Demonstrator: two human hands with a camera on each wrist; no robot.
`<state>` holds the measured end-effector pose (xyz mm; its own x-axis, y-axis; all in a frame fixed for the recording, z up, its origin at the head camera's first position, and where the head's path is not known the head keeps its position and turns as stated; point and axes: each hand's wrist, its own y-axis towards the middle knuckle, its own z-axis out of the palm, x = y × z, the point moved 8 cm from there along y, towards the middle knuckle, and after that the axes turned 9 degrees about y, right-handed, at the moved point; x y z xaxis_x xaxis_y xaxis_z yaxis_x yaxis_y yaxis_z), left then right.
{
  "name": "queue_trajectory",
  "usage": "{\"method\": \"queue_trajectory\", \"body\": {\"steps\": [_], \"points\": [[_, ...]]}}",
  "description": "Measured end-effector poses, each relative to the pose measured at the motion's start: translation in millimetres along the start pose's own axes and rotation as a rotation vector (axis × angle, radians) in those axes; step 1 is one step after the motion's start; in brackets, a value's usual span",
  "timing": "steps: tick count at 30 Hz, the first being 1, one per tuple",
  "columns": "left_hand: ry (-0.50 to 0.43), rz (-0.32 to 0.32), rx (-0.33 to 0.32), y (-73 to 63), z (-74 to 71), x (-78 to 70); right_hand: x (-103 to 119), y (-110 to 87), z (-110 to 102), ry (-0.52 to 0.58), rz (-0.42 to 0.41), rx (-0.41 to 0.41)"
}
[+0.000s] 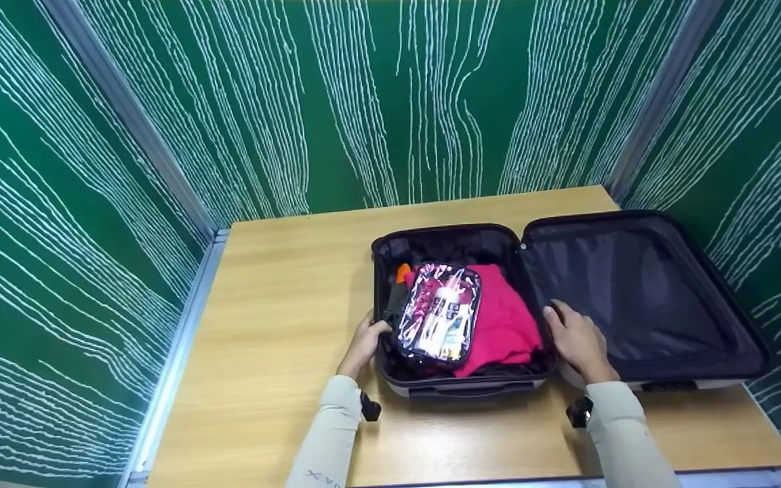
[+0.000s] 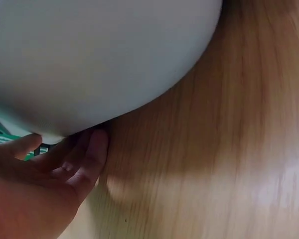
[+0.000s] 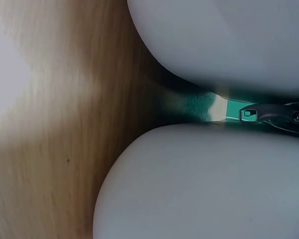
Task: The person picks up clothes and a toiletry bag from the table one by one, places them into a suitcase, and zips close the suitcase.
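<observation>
A suitcase (image 1: 478, 392) lies unfolded on the wooden table. My left hand (image 1: 365, 342) grips the left rim of its packed half, thumb over the edge. In the left wrist view, the fingers of the left hand (image 2: 50, 184) curl against the underside of the pale shell (image 2: 104, 59). At the hinge side, my right hand (image 1: 577, 339) holds the edge between the two halves; its fingertips are partly hidden. Inside lie a clear toiletry bag (image 1: 439, 312) with bottles and a pink cloth (image 1: 502, 318). The right wrist view shows both shells (image 3: 204, 184) but no hand.
The suitcase's lined lid half (image 1: 634, 291) lies to the right. A small orange item (image 1: 403, 273) and dark cloth (image 1: 397, 298) sit at the left inside. Bare tabletop (image 1: 275, 325) extends to the left; green walls (image 1: 343, 102) with white lines enclose the table. A zipper pull (image 3: 248, 114) hangs between the shells.
</observation>
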<state>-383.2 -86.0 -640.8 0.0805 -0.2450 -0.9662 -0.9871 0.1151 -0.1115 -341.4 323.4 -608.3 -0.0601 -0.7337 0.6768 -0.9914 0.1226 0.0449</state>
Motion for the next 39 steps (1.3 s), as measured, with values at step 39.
{"method": "queue_trajectory", "body": {"steps": [39], "points": [[-0.161, 0.028, -0.029, -12.4, -3.5, -12.0, -150.2, -121.8, -66.2, 0.74, 0.813, -0.877]]}}
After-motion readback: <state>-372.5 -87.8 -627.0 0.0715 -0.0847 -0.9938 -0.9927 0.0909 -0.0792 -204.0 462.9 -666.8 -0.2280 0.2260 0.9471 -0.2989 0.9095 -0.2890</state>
